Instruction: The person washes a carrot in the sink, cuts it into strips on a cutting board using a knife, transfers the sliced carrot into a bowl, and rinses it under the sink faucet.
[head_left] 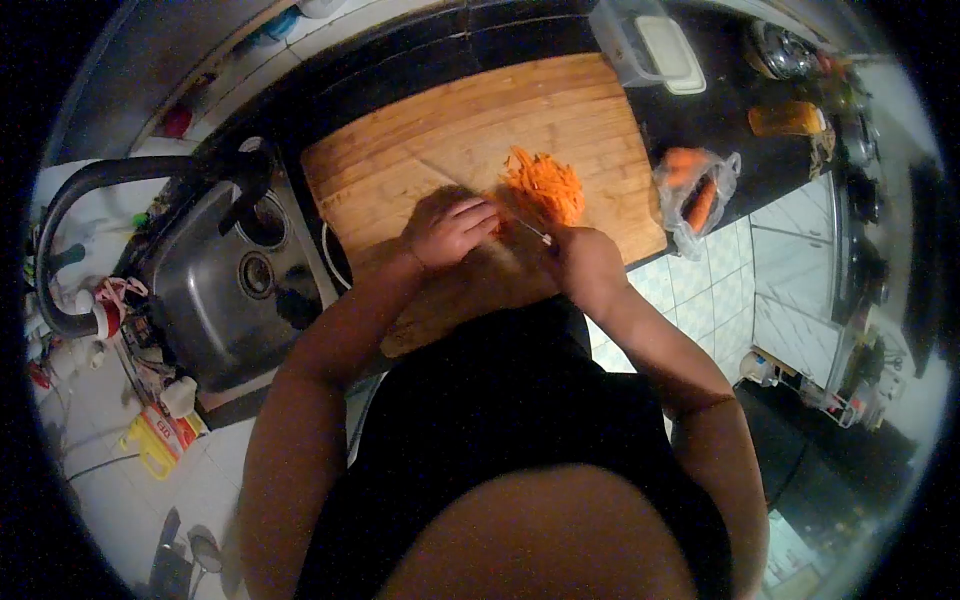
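Note:
A large wooden cutting board [390,150] lies on the dark counter. My right hand [590,265] is closed round the handle of a kitchen knife [522,222], its blade pointing to the upper left across the board. Just left of the blade, my left hand [455,232] presses its bent fingers onto a piece of carrot, mostly hidden beneath them; only a little orange shows at the fingertips. Beyond the knife, near my right hand, sits a heap of shredded carrot [545,187].
A clear plastic bag with carrots [702,205] lies right of the board. Behind it are a plastic container [625,45], a white-rimmed lid [672,55] and a yellow-orange bottle [785,120]. On the left is a metal sink [215,320] with a black faucet [60,220].

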